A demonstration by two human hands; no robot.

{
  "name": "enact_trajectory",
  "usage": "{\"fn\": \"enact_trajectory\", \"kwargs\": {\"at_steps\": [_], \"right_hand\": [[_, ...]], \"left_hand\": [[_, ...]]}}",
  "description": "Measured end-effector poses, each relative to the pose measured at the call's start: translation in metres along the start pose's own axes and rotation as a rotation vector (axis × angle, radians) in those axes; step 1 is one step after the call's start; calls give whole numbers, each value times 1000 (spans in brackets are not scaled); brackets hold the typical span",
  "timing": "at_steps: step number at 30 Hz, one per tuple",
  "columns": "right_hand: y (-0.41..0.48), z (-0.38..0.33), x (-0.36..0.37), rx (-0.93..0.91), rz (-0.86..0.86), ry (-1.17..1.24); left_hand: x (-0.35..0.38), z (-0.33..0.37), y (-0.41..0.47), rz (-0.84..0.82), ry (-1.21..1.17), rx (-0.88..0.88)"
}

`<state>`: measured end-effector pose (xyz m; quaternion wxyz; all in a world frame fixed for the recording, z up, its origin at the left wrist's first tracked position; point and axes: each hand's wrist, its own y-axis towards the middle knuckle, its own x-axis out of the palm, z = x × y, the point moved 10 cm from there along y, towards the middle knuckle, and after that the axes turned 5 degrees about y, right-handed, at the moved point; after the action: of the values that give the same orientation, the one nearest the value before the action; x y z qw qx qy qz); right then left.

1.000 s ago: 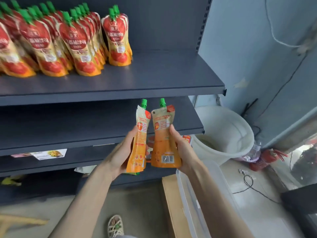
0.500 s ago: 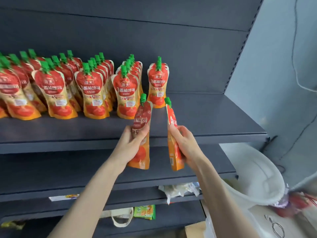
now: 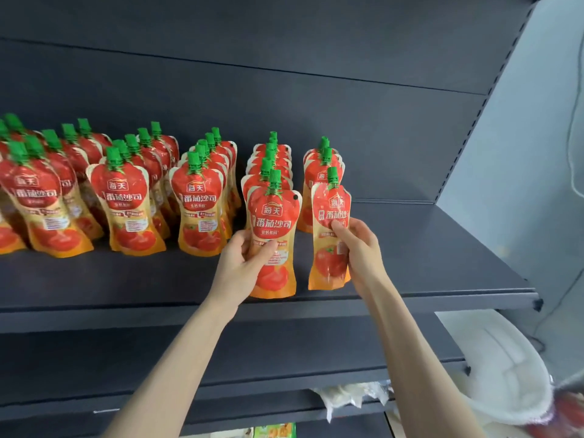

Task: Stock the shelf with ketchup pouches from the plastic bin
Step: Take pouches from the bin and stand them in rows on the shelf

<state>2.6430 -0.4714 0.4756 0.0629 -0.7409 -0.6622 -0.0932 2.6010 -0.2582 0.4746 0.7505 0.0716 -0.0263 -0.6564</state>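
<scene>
The left grip (image 3: 243,263), at the centre of the frame, is curled round the waist of a ketchup pouch (image 3: 273,213), thumb across the front label and fingers behind. The pouch is upright, its green cap on top and its label facing the camera. Its base is at the front edge of the top shelf (image 3: 442,263); I cannot tell whether it touches the board.

Just to the right, the right grip (image 3: 360,248) pinches a second pouch (image 3: 328,267) by its right side, fingertips on the label. This one is upright too, turned slightly, with its base low over the same shelf.

Each held pouch sits in front of a row of standing pouches (image 3: 199,200). These rows run back toward the dark rear panel and fill the left half of the shelf. The right end of the shelf is bare board.

Below, a lower shelf (image 3: 284,352) crosses the frame. A white container (image 3: 505,368) sits at the lower right, and crumpled clear plastic (image 3: 350,393) lies beside it.
</scene>
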Motion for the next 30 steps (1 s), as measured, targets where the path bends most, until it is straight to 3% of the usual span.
{"fn": "enact_trajectory", "kwargs": {"at_steps": [6, 12, 17, 30], "right_hand": [[28, -13, -2, -161, 44, 11], [42, -2, -7, -240, 35, -143], [45, 20, -11, -230, -17, -363], [66, 28, -2, -144, -68, -543]], "left_hand": [[-6, 3, 15, 87, 47, 67], [-5, -7, 20, 110, -8, 99], [-3, -21, 21, 76, -53, 88], [-10, -31, 13, 171, -92, 82]]}}
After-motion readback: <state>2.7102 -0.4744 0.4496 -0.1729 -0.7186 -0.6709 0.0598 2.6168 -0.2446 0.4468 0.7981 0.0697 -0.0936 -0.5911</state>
